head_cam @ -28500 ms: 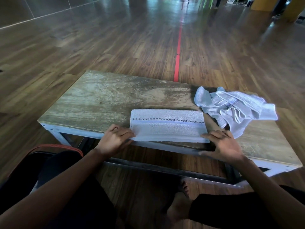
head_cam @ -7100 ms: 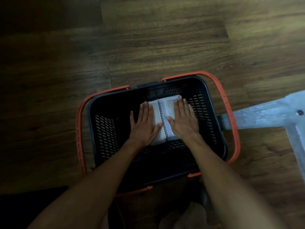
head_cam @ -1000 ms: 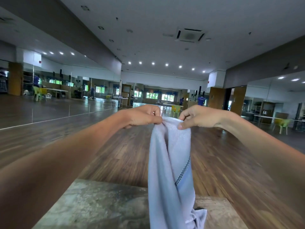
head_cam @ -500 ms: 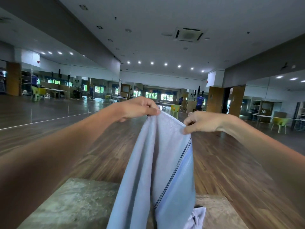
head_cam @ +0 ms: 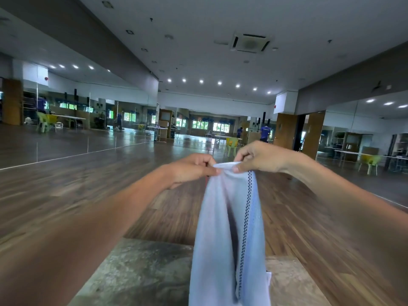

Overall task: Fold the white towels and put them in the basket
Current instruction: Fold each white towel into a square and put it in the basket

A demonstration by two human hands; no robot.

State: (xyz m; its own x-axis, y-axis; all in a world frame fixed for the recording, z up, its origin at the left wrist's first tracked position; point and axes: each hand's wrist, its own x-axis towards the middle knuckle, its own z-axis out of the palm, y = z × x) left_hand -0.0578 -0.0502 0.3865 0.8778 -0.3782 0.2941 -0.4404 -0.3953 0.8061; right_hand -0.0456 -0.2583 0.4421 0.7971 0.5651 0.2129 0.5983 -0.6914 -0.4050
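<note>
A white towel (head_cam: 216,235) with a dark checkered stripe hangs in the air in front of me, bunched at its top edge. My left hand (head_cam: 192,171) pinches that edge on the left. My right hand (head_cam: 258,157) pinches it on the right, and the two hands almost touch. The towel's lower end drops out of view over the worn table (head_cam: 141,272). The basket is not in view.
A wide hall with a wooden floor (head_cam: 309,239) stretches ahead. Tables and yellow-green chairs (head_cam: 371,161) stand far off along the mirrored walls, and people in blue stand in the distance.
My hands have come back close together and dropped lower, so the towel, spread half a second ago, hangs narrow and bunched again.
</note>
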